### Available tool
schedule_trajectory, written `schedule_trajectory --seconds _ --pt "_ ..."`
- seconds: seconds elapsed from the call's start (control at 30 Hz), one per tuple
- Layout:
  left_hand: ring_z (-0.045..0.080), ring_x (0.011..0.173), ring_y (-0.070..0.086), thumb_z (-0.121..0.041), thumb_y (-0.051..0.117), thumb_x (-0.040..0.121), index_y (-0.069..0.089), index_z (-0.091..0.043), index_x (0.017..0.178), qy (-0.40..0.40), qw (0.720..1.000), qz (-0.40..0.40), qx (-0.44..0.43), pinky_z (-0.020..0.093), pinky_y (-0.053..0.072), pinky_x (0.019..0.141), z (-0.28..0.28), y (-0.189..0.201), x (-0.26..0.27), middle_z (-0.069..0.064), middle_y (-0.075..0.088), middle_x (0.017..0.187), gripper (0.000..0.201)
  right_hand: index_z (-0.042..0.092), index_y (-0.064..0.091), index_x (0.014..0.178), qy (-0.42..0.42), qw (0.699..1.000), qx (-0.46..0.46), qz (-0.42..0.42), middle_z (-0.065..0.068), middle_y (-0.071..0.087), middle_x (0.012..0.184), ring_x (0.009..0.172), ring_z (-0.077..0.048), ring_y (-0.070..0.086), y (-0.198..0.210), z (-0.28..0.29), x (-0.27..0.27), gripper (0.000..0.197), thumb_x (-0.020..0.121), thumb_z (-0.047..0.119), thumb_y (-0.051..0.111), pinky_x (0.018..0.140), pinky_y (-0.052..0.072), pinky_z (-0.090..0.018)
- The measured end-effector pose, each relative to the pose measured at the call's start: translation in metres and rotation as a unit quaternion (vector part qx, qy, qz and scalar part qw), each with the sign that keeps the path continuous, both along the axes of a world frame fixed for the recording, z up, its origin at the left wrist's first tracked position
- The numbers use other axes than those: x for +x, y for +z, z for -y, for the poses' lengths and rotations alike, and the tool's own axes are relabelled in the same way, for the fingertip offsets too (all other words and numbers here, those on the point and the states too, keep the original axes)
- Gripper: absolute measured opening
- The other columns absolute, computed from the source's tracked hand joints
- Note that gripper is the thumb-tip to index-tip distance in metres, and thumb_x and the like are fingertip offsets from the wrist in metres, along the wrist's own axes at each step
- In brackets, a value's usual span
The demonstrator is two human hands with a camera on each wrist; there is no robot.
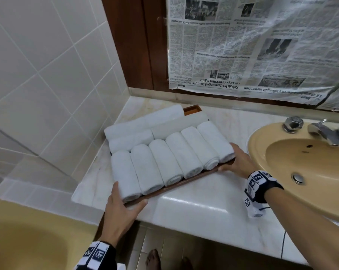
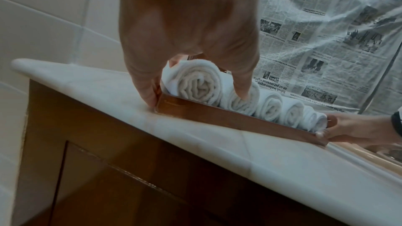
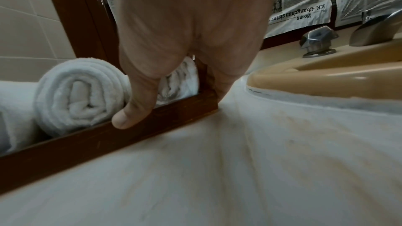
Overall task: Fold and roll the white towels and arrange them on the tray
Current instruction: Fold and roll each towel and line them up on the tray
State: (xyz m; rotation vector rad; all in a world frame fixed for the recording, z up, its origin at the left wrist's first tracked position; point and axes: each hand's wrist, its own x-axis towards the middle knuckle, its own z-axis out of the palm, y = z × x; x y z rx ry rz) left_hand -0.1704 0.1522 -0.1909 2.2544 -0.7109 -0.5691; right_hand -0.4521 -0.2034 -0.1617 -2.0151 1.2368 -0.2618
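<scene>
A dark wooden tray (image 1: 184, 182) sits on the white marble counter (image 1: 203, 207), packed with white towels. Several short rolls (image 1: 164, 162) lie side by side along its near edge, and longer rolls (image 1: 145, 121) lie across the back. My left hand (image 1: 125, 199) grips the tray's near left corner, thumb on the front rim, fingers along the left side. My right hand (image 1: 233, 160) grips the near right corner. The left wrist view shows my left hand (image 2: 189, 23) at the tray (image 2: 228, 116) corner, touching the towel ends (image 2: 195, 82). The right wrist view shows my right thumb (image 3: 130, 109) on the tray rim (image 3: 165, 118) beside a roll (image 3: 80, 95).
A beige sink (image 1: 281, 191) with a chrome tap (image 1: 324, 131) is set in the counter just right of the tray. Newspaper (image 1: 252, 45) covers the wall behind. A tiled wall (image 1: 47, 75) stands left. A beige basin (image 1: 28, 230) lies at lower left.
</scene>
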Motion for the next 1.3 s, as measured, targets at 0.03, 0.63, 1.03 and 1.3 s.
schedule_trajectory --seconds 0.03,0.63,1.03,1.3 --pt "0.024 0.125 0.050 -0.081 0.077 0.054 0.020 -0.036 0.149 -0.002 1.000 0.002 0.000 0.050 0.050 0.100 0.002 -0.001 -0.002 0.001 0.050 0.138 0.119 0.019 0.040 0.140 -0.002 1.000 -0.002 -0.003 0.000 0.064 0.111 0.105 -0.016 0.055 -0.001 0.003 0.001 0.099 0.058 0.027 0.095 0.085 0.037 -0.028" --pt "0.020 0.131 0.041 -0.050 0.091 0.059 0.028 -0.028 0.151 -0.193 0.980 -0.014 0.045 0.045 0.040 0.110 -0.004 0.013 0.065 0.001 0.039 0.143 0.113 0.001 0.023 0.152 -0.091 0.996 -0.002 0.018 -0.016 0.024 0.158 0.145 -0.028 0.021 -0.035 -0.161 0.054 0.095 0.086 0.051 0.070 0.117 0.016 -0.031" --pt "0.008 0.149 0.012 -0.072 0.087 0.043 0.009 -0.025 0.157 -0.304 0.951 0.053 0.024 0.037 0.020 0.122 0.009 0.014 0.103 -0.010 0.007 0.163 0.146 -0.001 0.004 0.155 -0.142 0.989 -0.030 -0.038 -0.019 0.007 0.163 0.150 -0.028 0.007 -0.037 -0.221 0.131 0.117 0.081 0.072 0.058 0.123 0.008 -0.038" --pt "0.009 0.152 0.007 -0.077 0.085 0.043 0.003 -0.024 0.158 -0.338 0.940 0.051 0.014 0.041 0.019 0.124 0.006 0.008 0.114 -0.007 0.002 0.166 0.151 -0.001 0.000 0.155 -0.191 0.977 -0.041 -0.080 -0.017 0.004 0.164 0.151 -0.027 0.005 -0.041 -0.226 0.152 0.125 0.076 0.076 0.060 0.123 0.004 -0.039"
